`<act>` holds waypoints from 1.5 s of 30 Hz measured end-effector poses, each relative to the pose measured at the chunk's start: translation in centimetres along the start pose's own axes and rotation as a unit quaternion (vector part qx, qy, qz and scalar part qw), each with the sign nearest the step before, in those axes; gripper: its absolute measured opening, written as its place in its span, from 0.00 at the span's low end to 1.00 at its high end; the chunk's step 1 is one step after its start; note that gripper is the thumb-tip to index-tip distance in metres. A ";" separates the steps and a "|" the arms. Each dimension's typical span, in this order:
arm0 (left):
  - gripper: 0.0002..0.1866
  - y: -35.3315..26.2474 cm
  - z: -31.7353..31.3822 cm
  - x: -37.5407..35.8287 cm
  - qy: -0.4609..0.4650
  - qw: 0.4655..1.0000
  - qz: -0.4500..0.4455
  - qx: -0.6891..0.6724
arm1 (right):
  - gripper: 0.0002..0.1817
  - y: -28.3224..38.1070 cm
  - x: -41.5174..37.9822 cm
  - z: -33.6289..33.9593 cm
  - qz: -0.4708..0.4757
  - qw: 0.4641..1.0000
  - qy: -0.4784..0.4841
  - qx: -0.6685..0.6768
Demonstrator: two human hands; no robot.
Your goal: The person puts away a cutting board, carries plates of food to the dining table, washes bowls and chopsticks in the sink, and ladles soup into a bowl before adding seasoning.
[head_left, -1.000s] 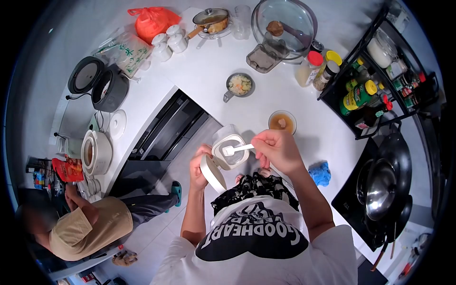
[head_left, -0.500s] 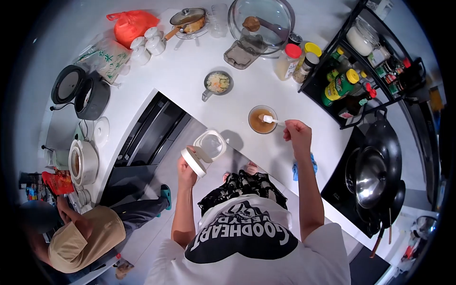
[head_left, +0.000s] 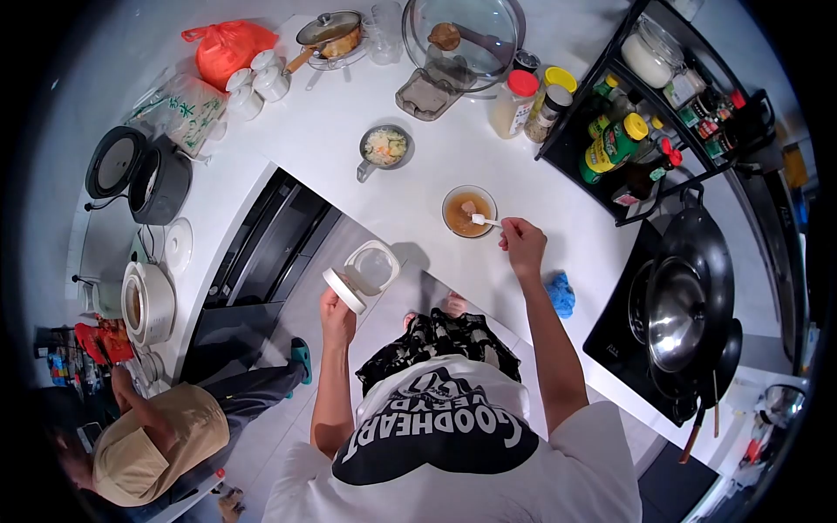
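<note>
In my left hand (head_left: 337, 315) is a small white container (head_left: 373, 267) with its lid flipped open, held over the counter's front edge. My right hand (head_left: 525, 247) pinches the handle of a small white spoon (head_left: 485, 220). The spoon's head is over a bowl of brown soup (head_left: 459, 228), near a pale pinkish lump of food (head_left: 469, 207) in the liquid. Farther back on the counter stands a grey handled cup (head_left: 364, 169) filled with rice and bits of vegetable.
Seasoning jars (head_left: 514, 109) and a black bottle rack (head_left: 558, 166) stand at the back right. A wok (head_left: 711, 253) sits on the hob at right, near a blue cloth (head_left: 561, 295). Another person (head_left: 166, 440) is at lower left, by a white pot (head_left: 157, 305).
The view has shifted slightly, moving the counter items a little left. The spoon remains over the soup bowl, and the pinkish lump shows more plainly now. Both hands keep their holds.
</note>
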State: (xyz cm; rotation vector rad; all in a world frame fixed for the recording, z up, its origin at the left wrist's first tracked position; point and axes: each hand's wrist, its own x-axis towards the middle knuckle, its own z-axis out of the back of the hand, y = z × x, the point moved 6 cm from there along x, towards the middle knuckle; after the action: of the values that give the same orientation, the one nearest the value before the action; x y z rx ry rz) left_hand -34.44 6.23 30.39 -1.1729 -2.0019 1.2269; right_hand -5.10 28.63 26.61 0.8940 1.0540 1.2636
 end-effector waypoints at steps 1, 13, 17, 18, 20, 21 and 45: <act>0.13 0.0 0.0 -0.1 -0.002 1.000 0.000 -0.001 | 0.10 0.0 0.0 0.0 0.005 1.000 0.000 -0.005; 0.14 0.4 -0.3 -0.5 0.015 1.000 0.016 0.005 | 0.09 1.4 -0.8 0.2 0.087 0.995 -0.013 -0.043; 0.15 0.8 -0.6 -0.6 0.006 0.999 0.039 0.006 | 0.08 1.1 -0.6 -0.1 0.137 0.988 -0.009 -0.069; 0.15 0.9 -0.7 -0.5 0.016 0.999 0.043 0.007 | 0.08 1.0 -0.6 0.0 0.111 0.993 -0.012 -0.049; 0.16 1.4 -0.7 -0.4 0.036 0.998 0.051 0.008 | 0.08 0.9 -0.7 0.2 0.059 0.998 -0.018 -0.009; 0.15 1.6 -0.8 -0.2 0.040 0.998 0.049 0.008 | 0.08 0.3 -0.6 0.5 0.004 0.998 -0.024 0.054; 0.14 23.4 -21.7 4.2 0.223 0.935 0.265 0.078 | 0.19 -1.0 -6.4 11.5 -0.001 0.990 -0.078 -0.120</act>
State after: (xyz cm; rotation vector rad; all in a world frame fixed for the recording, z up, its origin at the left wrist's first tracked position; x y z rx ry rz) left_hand -10.39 24.67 19.55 -1.7898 -1.2696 1.1887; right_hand 6.16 22.59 29.77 0.7915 0.7606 1.2664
